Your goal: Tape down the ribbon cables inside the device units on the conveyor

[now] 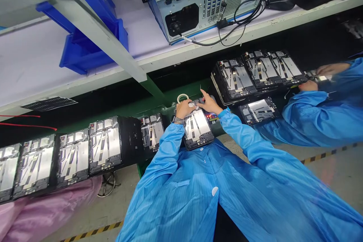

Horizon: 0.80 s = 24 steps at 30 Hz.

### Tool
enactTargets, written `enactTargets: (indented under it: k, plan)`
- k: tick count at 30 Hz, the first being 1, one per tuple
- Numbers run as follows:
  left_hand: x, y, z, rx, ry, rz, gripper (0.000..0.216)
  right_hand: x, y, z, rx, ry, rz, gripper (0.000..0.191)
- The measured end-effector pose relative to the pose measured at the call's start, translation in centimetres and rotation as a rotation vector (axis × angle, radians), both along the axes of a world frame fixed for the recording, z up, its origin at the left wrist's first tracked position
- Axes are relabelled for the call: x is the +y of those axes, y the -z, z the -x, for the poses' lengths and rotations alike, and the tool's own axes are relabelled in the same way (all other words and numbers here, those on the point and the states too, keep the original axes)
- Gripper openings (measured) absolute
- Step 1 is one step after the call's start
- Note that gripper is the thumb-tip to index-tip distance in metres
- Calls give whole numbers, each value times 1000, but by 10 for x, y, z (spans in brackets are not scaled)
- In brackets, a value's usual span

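An opened tablet with bright silver panels and black strips lies before me, its near edge close to my coat. My left hand is over its upper left corner, fingers bent together against the edge; what lies under the fingertips is hidden. At the upper right corner is my right hand, thumb down by the tablet and index finger raised. A thin metal tool sticks up by that index fingertip; its kind is too small to tell. Just beyond the hands lies a cream tape roll.
Stacks of similar tablets stand at left and right. A small red-lit display sits beside my tablet. Overhead, a shelf carries a computer case and blue bins. A co-worker's blue sleeve reaches in at right.
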State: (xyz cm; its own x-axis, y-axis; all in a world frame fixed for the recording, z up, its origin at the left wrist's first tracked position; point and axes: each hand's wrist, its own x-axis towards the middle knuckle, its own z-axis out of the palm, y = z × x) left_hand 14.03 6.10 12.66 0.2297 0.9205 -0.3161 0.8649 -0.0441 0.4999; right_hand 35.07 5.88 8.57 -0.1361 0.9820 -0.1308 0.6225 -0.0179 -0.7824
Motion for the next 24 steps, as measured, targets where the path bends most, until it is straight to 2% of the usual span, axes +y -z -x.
enactTargets:
  k: [3, 6, 13, 15, 18, 20, 24]
  plan:
    - [0, -1, 1, 1, 13, 5, 55, -11, 17, 4, 94, 119, -39, 96]
    - [-2, -2, 0, 12, 25, -5, 59, -20, 22, 9, 241, 219, -33, 84]
    - [-1, -1, -5, 9, 18, -34, 56, -23, 18, 22, 349, 213, -33, 88]
    - [0, -4, 7, -63, -12, -64, 52, -22, 15, 21, 341, 285, -24, 81]
    - [-7, -9, 41, -268, -122, -206, 43, -32, 5, 20, 295, 370, -110, 62]
    - [-19, -7, 68, -408, -212, -253, 39, -46, -5, 24, 276, 306, -168, 57]
    - [-54, 17, 101, -561, -341, -157, 40, -70, -18, 52, 226, -49, -232, 70]
